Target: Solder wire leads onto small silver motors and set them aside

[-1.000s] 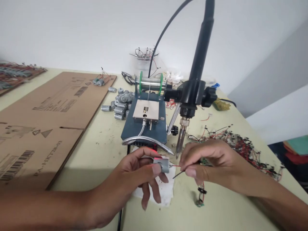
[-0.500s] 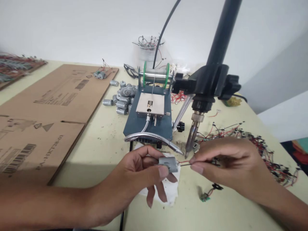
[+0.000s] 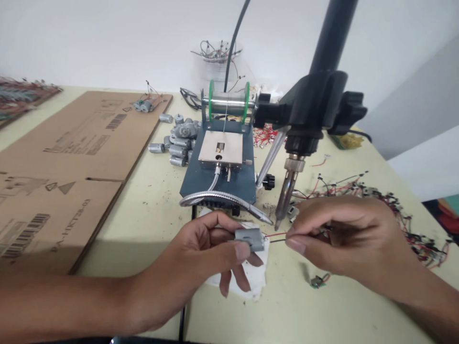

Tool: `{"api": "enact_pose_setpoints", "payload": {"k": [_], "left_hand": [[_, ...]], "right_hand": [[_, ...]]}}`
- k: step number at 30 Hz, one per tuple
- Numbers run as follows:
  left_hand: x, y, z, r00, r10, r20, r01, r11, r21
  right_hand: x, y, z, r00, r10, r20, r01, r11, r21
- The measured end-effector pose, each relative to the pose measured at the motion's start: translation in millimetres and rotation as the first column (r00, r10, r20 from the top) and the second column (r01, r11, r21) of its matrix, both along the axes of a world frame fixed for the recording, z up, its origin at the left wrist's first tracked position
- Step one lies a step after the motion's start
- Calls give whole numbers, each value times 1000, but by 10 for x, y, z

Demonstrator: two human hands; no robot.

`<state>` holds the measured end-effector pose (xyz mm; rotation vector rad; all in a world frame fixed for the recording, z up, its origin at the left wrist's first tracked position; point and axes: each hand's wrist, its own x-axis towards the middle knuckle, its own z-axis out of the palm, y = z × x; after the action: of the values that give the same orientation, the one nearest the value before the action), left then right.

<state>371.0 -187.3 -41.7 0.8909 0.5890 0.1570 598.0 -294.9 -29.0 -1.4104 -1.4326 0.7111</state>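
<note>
Left hand [image 3: 201,253]: clenched round a grey DC motor [image 3: 250,239], thumb pressed across the near side, a firm grip!
Right hand [image 3: 344,234]: thumb and fingertips pinched tight on red and black wires [image 3: 277,237], held out toward the motor.
Motor: up in the air between the hands, clear of the counter [image 3: 322,315], lying on its side.
Wires: ends right at the motor's right-hand end; joined or merely touching, too small to tell.
Progress so far: one motor up in the hands, wires lined up against it, no finished joint visible from here. Plenty left on the counter: a whole pile of loose motors [image 3: 175,148] beyond the left hand.
Under the hands: crumpled white paper towel [image 3: 251,279] below the left hand's fingers.
Just ahead of the right hand: soldering iron tip [image 3: 278,222], close to the wires but apart, iron clamped in a black stand [image 3: 311,110].
Right of the right hand: small green circuit board [image 3: 317,282], then a tangle of wired parts [image 3: 373,198].
Straight ahead: blue soldering station [image 3: 218,188] topped by a solder spool [image 3: 229,101].
Far left: flattened cardboard sheet [image 3: 71,143].
</note>
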Motion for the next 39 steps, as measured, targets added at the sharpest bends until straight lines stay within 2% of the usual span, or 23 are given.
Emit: {"api": "enact_pose_setpoints", "payload": {"k": [6, 16, 20, 27, 32, 39], "left_hand": [[-2, -5, 3, 1000, -16, -2, 16, 1000, 5], [-5, 10, -3, 1000, -24, 13, 24, 1000, 16], [-11, 5, 15, 999, -14, 32, 14, 1000, 19], [9, 9, 85, 996, 68, 62, -69, 998, 4], [21, 33, 127, 994, 47, 101, -47, 999, 2], [16, 15, 140, 989, 37, 140, -38, 999, 0]], "right_hand": [[-5, -5, -11, 1000, 23, -18, -24, 999, -38], [-30, 6, 38, 999, -13, 50, 13, 1000, -3], [-53, -14, 55, 999, -33, 41, 33, 999, -17], [-91, -12, 71, 993, -110, -49, 110, 994, 4], [-114, 5, 82, 984, -140, -112, 141, 990, 3], [-150, -7, 154, 983, -180, -46, 183, 982, 54]]}}
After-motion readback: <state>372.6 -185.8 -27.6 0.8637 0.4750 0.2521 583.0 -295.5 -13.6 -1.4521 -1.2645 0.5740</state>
